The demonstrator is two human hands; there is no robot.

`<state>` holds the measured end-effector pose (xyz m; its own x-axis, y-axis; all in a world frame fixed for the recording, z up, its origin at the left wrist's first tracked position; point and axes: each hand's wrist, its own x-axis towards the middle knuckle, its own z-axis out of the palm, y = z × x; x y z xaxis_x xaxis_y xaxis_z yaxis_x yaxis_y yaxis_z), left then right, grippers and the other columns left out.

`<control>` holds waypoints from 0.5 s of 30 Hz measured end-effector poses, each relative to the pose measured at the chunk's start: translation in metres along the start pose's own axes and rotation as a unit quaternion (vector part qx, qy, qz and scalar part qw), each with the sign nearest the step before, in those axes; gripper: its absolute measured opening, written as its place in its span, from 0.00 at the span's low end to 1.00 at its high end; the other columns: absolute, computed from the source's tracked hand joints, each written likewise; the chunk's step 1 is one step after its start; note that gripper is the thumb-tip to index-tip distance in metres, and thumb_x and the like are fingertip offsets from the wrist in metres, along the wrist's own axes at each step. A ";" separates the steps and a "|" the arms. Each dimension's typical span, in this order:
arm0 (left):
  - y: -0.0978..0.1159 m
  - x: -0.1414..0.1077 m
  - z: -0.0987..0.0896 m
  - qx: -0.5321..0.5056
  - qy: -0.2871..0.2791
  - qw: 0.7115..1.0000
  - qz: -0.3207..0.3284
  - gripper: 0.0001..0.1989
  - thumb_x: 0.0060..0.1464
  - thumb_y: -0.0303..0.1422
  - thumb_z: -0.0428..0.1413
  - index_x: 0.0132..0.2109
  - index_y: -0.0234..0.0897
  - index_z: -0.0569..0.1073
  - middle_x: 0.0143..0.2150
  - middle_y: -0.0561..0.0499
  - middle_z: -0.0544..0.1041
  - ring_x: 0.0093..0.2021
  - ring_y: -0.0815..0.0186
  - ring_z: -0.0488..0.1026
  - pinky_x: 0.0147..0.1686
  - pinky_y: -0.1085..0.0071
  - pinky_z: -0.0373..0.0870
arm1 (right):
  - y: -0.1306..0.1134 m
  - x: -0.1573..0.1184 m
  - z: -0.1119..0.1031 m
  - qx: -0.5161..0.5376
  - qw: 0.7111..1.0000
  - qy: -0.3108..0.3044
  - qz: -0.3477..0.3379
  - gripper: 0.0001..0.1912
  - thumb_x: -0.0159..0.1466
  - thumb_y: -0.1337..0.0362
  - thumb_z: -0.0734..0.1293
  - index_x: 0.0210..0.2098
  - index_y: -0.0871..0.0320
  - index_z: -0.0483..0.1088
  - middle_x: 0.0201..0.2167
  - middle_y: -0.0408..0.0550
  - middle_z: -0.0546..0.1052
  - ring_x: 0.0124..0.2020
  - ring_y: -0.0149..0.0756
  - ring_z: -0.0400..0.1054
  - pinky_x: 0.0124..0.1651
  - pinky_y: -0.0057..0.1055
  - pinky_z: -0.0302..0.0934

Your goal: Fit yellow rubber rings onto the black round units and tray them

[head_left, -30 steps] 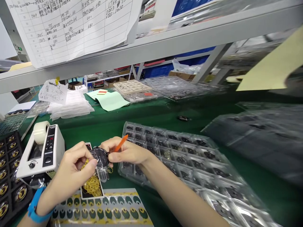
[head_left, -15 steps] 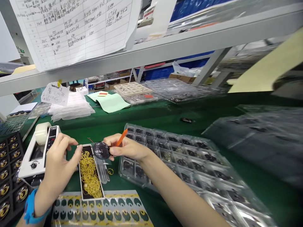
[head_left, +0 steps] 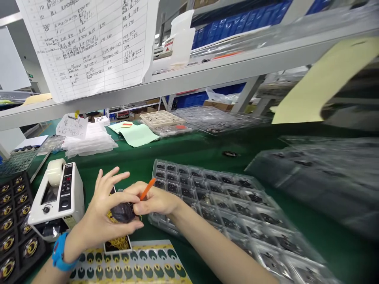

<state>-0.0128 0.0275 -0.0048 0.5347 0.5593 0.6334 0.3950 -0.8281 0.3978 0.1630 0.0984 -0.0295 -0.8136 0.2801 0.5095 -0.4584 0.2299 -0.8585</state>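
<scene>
A round dark part (head_left: 122, 213) sits between my two hands, above a narrow white-edged box of yellow rings (head_left: 120, 243). My right hand (head_left: 151, 201) pinches its right edge and also holds an orange stick (head_left: 147, 189) that points up. My left hand (head_left: 108, 209), with a blue band at the wrist, curves round the part's left side with thumb and index finger, the other fingers spread upward. Below the box lies a sheet with yellow and green cut-outs (head_left: 139, 262).
A white tape dispenser (head_left: 72, 189) and a black tray of ringed parts (head_left: 17, 209) stand at the left. Clear trays of dark parts (head_left: 219, 201) lie at the right. A grey shelf beam (head_left: 189, 73) crosses above the bench.
My left hand has moved right from beside the box to the dark part and closed round it. My right hand has lowered slightly with the part. The camera view has shifted a little.
</scene>
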 end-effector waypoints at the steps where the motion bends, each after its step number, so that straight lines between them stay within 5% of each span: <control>1: -0.001 0.000 0.000 -0.012 -0.008 1.000 -0.001 0.15 0.55 0.31 0.63 0.48 0.46 0.71 0.64 0.45 0.65 0.68 0.49 0.54 0.67 0.36 0.35 | 0.003 0.001 0.001 0.001 1.000 0.004 0.003 0.25 0.63 0.47 0.70 0.28 0.65 0.68 0.23 0.42 0.66 0.24 0.25 0.59 0.28 0.22 0.54; 5: -0.007 0.000 -0.003 -0.042 -0.032 0.998 -0.035 0.26 0.55 0.33 0.64 0.59 0.52 0.65 0.65 0.49 0.65 0.69 0.53 0.55 0.69 0.41 0.38 | 0.020 -0.001 0.002 -0.007 0.999 0.027 0.033 0.30 0.60 0.38 0.67 0.26 0.62 0.63 0.19 0.40 0.64 0.20 0.25 0.59 0.24 0.23 0.54; 9: -0.009 -0.001 -0.025 0.003 -0.036 0.992 -0.117 0.37 0.56 0.34 0.62 0.68 0.52 0.53 0.70 0.49 0.58 0.71 0.53 0.48 0.70 0.44 0.40 | 0.032 -0.007 -0.020 -0.077 0.990 0.078 0.083 0.37 0.54 0.26 0.61 0.26 0.58 0.56 0.20 0.39 0.63 0.18 0.25 0.58 0.22 0.24 0.55; 12: -0.004 -0.007 -0.052 0.072 0.003 0.987 -0.146 0.31 0.60 0.38 0.59 0.66 0.51 0.57 0.69 0.49 0.58 0.71 0.52 0.49 0.69 0.44 0.47 | 0.035 -0.009 -0.054 -0.184 0.963 0.113 0.161 0.32 0.62 0.34 0.61 0.28 0.59 0.59 0.23 0.40 0.65 0.20 0.25 0.58 0.25 0.24 0.57; 15: 0.002 -0.015 -0.074 0.135 0.092 0.977 -0.139 0.24 0.61 0.43 0.56 0.62 0.52 0.63 0.67 0.51 0.63 0.69 0.53 0.54 0.66 0.47 0.55 | 0.041 -0.001 -0.086 -0.307 0.899 0.142 0.277 0.20 0.70 0.51 0.64 0.34 0.63 0.67 0.28 0.43 0.70 0.26 0.28 0.65 0.31 0.27 0.64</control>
<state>-0.0754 0.0152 0.0359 0.2454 0.7240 0.6447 0.7013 -0.5917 0.3976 0.1762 0.1880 -0.0601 -0.6926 0.7166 0.0819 0.3440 0.4280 -0.8357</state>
